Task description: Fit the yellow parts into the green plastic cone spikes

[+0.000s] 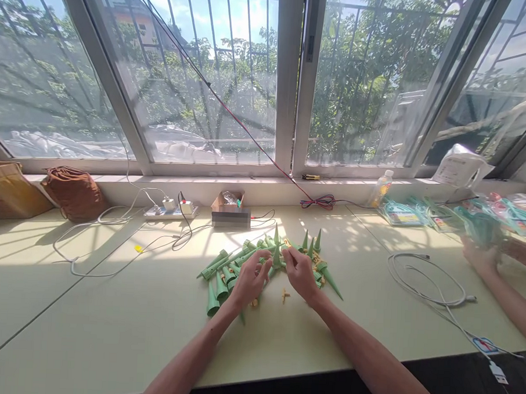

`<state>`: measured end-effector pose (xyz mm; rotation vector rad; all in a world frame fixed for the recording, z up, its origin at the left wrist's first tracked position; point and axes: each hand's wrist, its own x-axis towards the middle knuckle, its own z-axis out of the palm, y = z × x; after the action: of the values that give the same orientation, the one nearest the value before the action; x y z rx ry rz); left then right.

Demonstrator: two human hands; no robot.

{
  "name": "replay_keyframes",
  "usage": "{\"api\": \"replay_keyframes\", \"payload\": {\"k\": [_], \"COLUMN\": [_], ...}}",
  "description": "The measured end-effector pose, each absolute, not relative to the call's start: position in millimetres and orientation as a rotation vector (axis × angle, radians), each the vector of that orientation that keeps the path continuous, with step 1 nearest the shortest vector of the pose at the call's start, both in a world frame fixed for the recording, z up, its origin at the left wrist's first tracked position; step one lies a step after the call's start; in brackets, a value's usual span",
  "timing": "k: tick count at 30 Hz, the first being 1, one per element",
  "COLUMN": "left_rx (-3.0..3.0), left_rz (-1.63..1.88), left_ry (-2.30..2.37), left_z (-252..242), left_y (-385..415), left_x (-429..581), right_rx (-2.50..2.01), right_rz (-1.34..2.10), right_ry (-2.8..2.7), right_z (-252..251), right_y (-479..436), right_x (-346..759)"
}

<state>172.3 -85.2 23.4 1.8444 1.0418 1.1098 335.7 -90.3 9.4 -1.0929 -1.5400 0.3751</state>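
Observation:
A heap of green plastic cone spikes (225, 271) lies in the middle of the pale table (109, 324), some upright, most lying flat. My left hand (249, 280) and my right hand (300, 272) meet over the heap with fingers curled. Between them stands one green cone (276, 257), pinched by the fingertips of both hands. A small yellow piece (285, 295) lies on the table just below my right hand, and more yellow bits (316, 258) are mixed into the heap.
A small cardboard box (230, 209), a power strip (170, 211) with white cables and a brown bag (74, 191) sit along the window sill. A white cable (425, 279) loops at right. Another person's arm (498, 283) works by teal packets (419, 212) at far right.

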Motion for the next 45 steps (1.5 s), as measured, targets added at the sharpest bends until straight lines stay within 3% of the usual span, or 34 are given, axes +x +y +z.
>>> {"api": "replay_keyframes", "payload": {"k": [8,20,45], "left_rx": [1.667,1.291,1.832], "left_rz": [0.749,0.631,0.964], "left_ry": [0.953,0.766,0.954], "left_z": [20,21,24], "left_y": [-78,-79,-85], "left_x": [169,165,166], "right_rx": [-1.033,-0.96,-1.031], "right_rz": [0.361,0.345,0.462], "right_ry": [-1.621,-1.68,-1.669], "right_z": [4,3,-1], "right_y": [-89,-90,-89], "right_x": [333,333,333]}}
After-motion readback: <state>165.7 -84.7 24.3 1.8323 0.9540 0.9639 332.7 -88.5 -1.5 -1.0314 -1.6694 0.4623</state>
